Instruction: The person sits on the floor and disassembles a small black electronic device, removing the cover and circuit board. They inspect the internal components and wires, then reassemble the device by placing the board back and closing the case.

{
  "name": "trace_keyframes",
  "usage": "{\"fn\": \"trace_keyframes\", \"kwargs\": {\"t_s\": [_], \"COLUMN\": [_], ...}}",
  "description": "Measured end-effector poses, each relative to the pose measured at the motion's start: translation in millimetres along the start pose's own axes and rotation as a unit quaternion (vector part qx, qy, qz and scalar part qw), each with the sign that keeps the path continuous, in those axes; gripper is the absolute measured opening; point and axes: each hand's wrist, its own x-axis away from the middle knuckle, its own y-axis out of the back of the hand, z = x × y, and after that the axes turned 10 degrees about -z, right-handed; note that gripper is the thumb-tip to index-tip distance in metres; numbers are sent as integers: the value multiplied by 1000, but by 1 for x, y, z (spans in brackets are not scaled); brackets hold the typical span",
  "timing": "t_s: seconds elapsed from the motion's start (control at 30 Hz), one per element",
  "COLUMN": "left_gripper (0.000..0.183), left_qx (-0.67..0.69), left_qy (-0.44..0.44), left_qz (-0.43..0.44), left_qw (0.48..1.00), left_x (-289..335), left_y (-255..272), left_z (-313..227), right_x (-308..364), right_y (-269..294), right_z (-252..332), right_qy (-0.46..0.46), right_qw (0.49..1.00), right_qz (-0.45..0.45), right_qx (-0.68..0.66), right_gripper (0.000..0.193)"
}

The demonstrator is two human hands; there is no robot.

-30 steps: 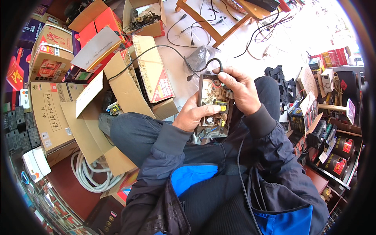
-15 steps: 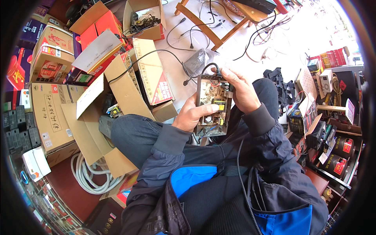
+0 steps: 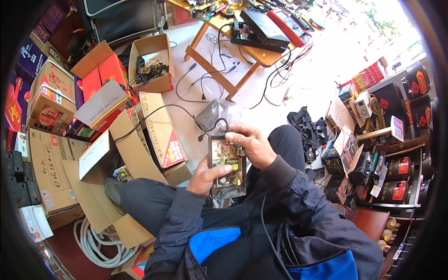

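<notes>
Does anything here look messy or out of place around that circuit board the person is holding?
Yes. The green circuit board in its open black case is bare, held by the left hand and right hand. Brown cardboard boxes lie tipped open on the floor, black cables trail loosely, and a white hose coil sprawls beside them.

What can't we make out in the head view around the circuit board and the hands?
- Circuit board: individual parts too small to tell; top right corner covered by the right hand.
- Left hand: palm and most fingers hidden under the board; only the thumb shows.
- Black cable: far end lost behind the open cardboard box.
- Picture's dark fisheye rim cuts off the side shelves.
</notes>
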Motion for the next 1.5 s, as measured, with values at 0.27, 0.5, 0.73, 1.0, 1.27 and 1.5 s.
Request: {"fn": "trace_keyframes", "kwargs": {"t_s": [0.27,0.5,0.73,1.0,1.27,1.5], "left_gripper": [64,69,62,65,65,65], "left_qx": [32,111,184,197,238,258], "left_qy": [6,10,36,25,29,33], "left_qz": [-8,16,-21,-3,48,61], "left_qw": [999,994,982,980,970,964], "left_x": [-3,-3,-8,-7,-9,-11], "left_y": [2,9,21,21,26,24], "left_z": [5,8,20,22,25,26], "right_x": [-2,-7,-4,-4,-3,-7], "right_y": [-1,-8,-13,-16,-20,-20], "right_z": [2,9,13,21,24,19], "right_qy": [2,16,-5,-9,8,-12], "right_qw": [1000,997,998,998,997,997], "right_qz": [6,-5,-10,-8,-1,-4], "right_qx": [21,78,63,55,82,79], "right_gripper": [29,32,33,38,43,43]}}
